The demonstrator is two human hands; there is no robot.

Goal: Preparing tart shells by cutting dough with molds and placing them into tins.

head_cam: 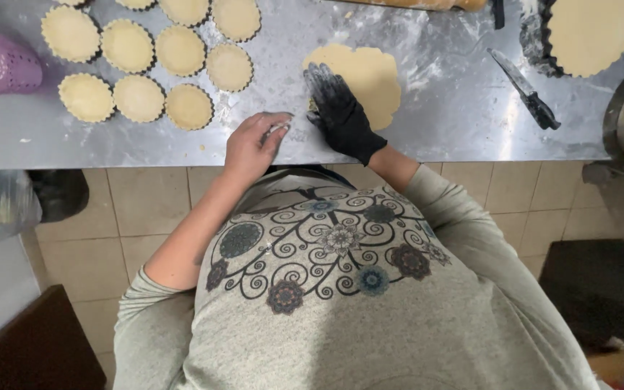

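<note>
Where the gloved right hand (337,108) presses, dough round (362,83) lies beneath (touching).

left hand (254,146): bare, I see it resting on the near edge of the steel table (427,123), fingers curled, something small and pale pinched at the fingertips, can't tell what
right hand (337,108): black glove dusted with flour, flat on the left edge of the dough round (362,83)
dough round: pale, scalloped rim, lying flat on the table, mid-scene
tart shells (149,61): many small fluted tins lined with dough, clustered far left
knife (525,90): black, lying right of the dough round, well apart
large tart (590,32): far right corner, dough-lined
purple container (1,58): far left edge
</note>
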